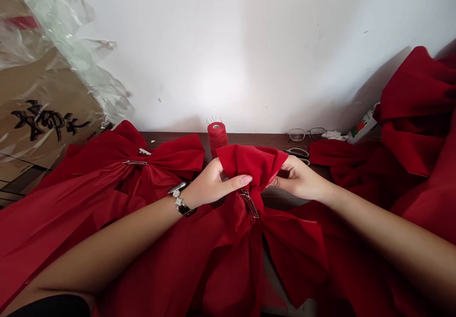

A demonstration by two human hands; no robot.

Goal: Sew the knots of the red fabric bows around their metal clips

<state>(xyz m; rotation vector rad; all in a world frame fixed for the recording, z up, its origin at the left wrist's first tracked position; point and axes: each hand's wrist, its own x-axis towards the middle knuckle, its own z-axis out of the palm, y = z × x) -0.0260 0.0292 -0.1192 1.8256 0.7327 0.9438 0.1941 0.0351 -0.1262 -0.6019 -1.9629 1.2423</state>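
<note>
A large red fabric bow [256, 163] hangs between my hands, with a metal hair clip [250, 204] fixed at its gathered middle. My left hand [223, 184] grips the upper loop from the left, thumb pressed on the cloth near the clip and the other fingers hidden behind the fabric. On the right edge of the same loop, my right hand [294, 177] is closed on the cloth, its fingertips partly covered by the fold. The bow's lower loop and long tails drape downward toward me.
Another red bow with a clip [135, 162] lies at left. Behind my hands stand a red thread spool [217, 136] with needles, scissors [298, 153] and eyeglasses [306, 134]. Red fabric [420, 113] is heaped at right; a cardboard box [46, 98] under plastic stands left. A white wall rises behind.
</note>
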